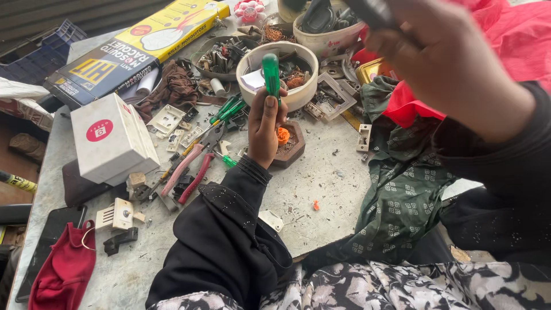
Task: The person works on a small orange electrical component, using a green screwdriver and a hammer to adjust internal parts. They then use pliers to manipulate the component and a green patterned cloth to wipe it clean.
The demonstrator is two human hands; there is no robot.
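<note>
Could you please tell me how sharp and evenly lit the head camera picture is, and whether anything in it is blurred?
In the head view, light is soft and even, with faint shadows and no strong glare on the grey table. The left hand gripping the green-handled screwdriver is fairly sharp. The right hand, close to the lens, is large and blurred, as is the dark object it holds.
</note>
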